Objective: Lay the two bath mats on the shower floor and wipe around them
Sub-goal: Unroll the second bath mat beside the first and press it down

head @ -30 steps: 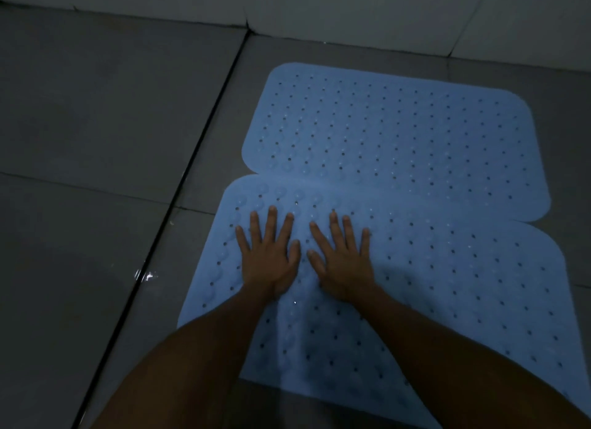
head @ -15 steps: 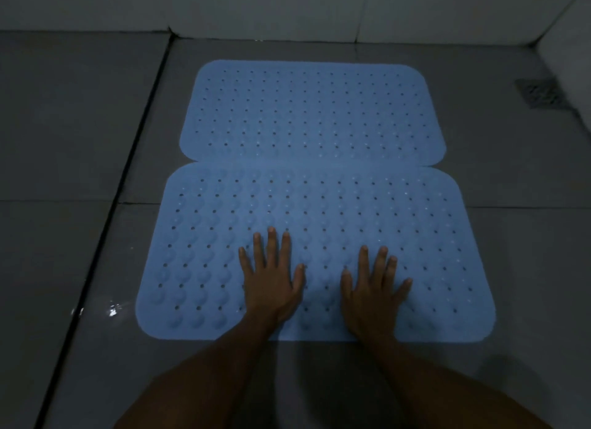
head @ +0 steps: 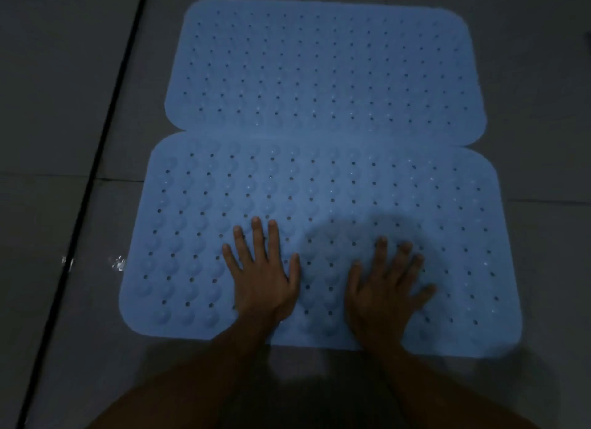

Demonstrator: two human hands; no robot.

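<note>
Near mat (head: 367, 185): pale blue, dotted with small holes and round bumps, lying flat on the grey tiled floor (head: 64, 109), its long side running left to right just in front of the person.
Far mat (head: 319, 64): same blue, same hole pattern, flat on the floor beyond the near mat; the long edges of the two meet along the middle, and whether they overlap cannot be told.
Left hand (head: 260, 278): palm down on the near mat, left of its centre, near the front edge; fingers straight and spread wide, holding nothing.
Right hand (head: 383, 288): palm down on the same mat, just right of centre, apart from the left hand; fingers spread wide and angled a little rightward, holding nothing.
Shadow: a dark round patch over the mat around the right hand.
Floor seam (head: 105, 134): a dark line running along the left, well clear of both mats.
Wet glints (head: 118, 263): small bright spots on the tile just left of the near mat.
</note>
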